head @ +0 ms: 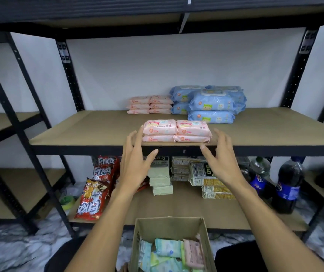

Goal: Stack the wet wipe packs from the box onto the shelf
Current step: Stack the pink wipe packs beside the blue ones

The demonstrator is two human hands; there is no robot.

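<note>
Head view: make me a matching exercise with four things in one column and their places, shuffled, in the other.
Things
1. front pink packs
2. blue packs
3. cardboard box
4. dark bottles

Places
A. right end of the lower shelf
B. front edge of the middle shelf, between the left hand and the right hand
C. below both shelves, nearest the camera
D. middle shelf, further back and to the right

Pairs: 1-B, 2-D, 3-C, 4-A

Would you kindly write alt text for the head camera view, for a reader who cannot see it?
An open left hand and open right hand flank a stack of pink wipe packs at the front edge of a shelf. More pink packs and blue packs sit behind it; an open box of packs stands below.
</note>
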